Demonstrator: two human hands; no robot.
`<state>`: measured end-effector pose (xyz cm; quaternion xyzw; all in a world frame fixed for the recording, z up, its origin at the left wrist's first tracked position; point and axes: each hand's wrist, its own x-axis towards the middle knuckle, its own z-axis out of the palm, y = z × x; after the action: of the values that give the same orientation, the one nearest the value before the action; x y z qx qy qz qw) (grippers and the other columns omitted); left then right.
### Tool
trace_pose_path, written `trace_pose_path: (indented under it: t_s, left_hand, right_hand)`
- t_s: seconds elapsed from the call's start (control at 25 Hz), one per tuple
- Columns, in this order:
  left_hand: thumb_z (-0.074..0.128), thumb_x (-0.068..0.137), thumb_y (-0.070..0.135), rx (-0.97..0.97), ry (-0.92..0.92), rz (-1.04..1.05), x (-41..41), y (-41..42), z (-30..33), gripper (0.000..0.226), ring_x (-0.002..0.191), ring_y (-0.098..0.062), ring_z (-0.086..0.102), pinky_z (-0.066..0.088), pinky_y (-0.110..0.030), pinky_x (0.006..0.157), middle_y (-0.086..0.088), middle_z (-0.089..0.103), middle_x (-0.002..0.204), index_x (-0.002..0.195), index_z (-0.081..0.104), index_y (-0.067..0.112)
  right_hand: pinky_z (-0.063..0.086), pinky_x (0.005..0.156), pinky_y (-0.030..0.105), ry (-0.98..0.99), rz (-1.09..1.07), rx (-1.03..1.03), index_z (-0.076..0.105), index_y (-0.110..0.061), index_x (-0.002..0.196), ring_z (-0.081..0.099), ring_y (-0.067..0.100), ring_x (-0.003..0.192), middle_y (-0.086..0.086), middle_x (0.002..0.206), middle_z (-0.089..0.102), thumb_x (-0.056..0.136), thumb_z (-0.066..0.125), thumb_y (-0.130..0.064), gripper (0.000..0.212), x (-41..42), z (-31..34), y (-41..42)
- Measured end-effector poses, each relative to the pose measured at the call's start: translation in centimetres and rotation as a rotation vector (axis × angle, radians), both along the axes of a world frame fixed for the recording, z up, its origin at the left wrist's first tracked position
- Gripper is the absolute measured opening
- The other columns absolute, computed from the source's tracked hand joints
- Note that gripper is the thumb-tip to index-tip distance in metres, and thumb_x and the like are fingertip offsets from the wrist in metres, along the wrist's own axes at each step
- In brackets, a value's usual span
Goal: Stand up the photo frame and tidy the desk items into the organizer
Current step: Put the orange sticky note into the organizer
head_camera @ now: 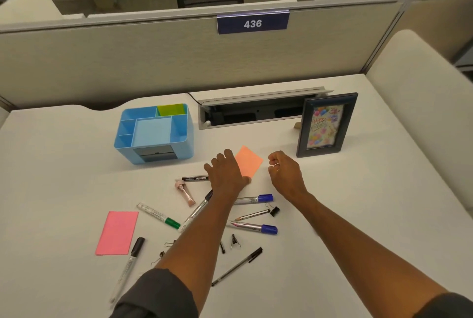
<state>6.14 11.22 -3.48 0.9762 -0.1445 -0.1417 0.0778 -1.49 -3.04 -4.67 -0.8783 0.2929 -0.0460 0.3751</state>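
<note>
Left hand [226, 173]: palm down, fingers spread and fairly straight, lying on the desk over the near-left edge of the orange sticky note [249, 161]; grips nothing.
Right hand [285, 170]: just right of the note, fingers loosely curled, empty, hovering or resting at the desk, can't tell which.
Arms: both reach forward, dark sleeves pushed up.
Photo frame [326, 124]: upright, far right, well clear of the hands.
Organizer [153, 133]: blue, far left of the hands; a green pad in its back compartment.
Scatter: markers, pens, binder clips near the left forearm; pink sticky note [117, 232] nearer left.
Desk [358, 202]: white.
</note>
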Motion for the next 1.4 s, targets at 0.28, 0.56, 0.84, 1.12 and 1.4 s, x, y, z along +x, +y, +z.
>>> trace_pose_path:
  t_s: [0.28,0.56,0.84,1.12,1.4]
  left_hand:
    - [0.069,0.086,0.038,-0.197,-0.086,-0.011,-0.4,0.1,0.7,0.043,0.093,-0.024,0.064,0.037,-0.035,0.085,-0.003,0.067,0.109,0.114,0.04,0.022]
    - [0.071,0.085,0.037,-0.544,0.087,-0.037,0.5,2.1,2.7,0.037,0.082,-0.014,0.056,0.041,-0.017,0.068,-0.007,0.062,0.115,0.107,0.046,0.023]
    - [0.072,0.085,0.035,-0.716,0.093,0.03,2.2,7.5,4.2,0.034,0.083,-0.014,0.056,0.042,-0.011,0.063,-0.003,0.061,0.108,0.099,0.044,0.024]
    - [0.072,0.083,0.037,-0.659,-0.166,0.015,5.2,12.7,5.4,0.033,0.089,-0.014,0.059,0.044,-0.021,0.069,0.001,0.064,0.101,0.105,0.054,0.021]
    - [0.062,0.091,0.036,-0.098,-0.323,0.011,7.6,16.6,3.5,0.064,0.144,-0.027,0.021,0.019,-0.046,0.117,-0.006,0.028,0.155,0.145,0.031,0.021]
  right_hand:
    - [0.046,0.089,0.026,-0.004,-0.002,0.025,0.055,-0.014,0.12,0.063,0.022,0.104,0.006,0.122,0.063,0.092,0.064,-0.019,0.03,0.5,0.9,0.2]
    - [0.047,0.094,0.031,-0.185,-0.032,-0.007,0.058,-0.013,0.117,0.062,0.022,0.106,0.006,0.122,0.063,0.094,0.06,-0.02,0.024,2.3,2.3,1.7]
    - [0.044,0.076,0.012,-0.354,0.126,-0.021,0.063,-0.013,0.104,0.058,0.01,0.087,0.003,0.106,0.067,0.096,0.058,-0.02,0.012,5.4,4.9,4.5]
    - [0.045,0.071,0.01,-0.434,0.301,-0.127,0.067,-0.012,0.097,0.061,0.011,0.081,0.003,0.093,0.069,0.094,0.058,-0.01,0.01,9.9,7.7,7.4]
    - [0.051,0.073,0.029,-0.595,0.211,-0.26,0.07,-0.016,0.089,0.062,0.012,0.079,-0.004,0.089,0.071,0.087,0.058,-0.01,0.014,16.6,11.6,8.5]
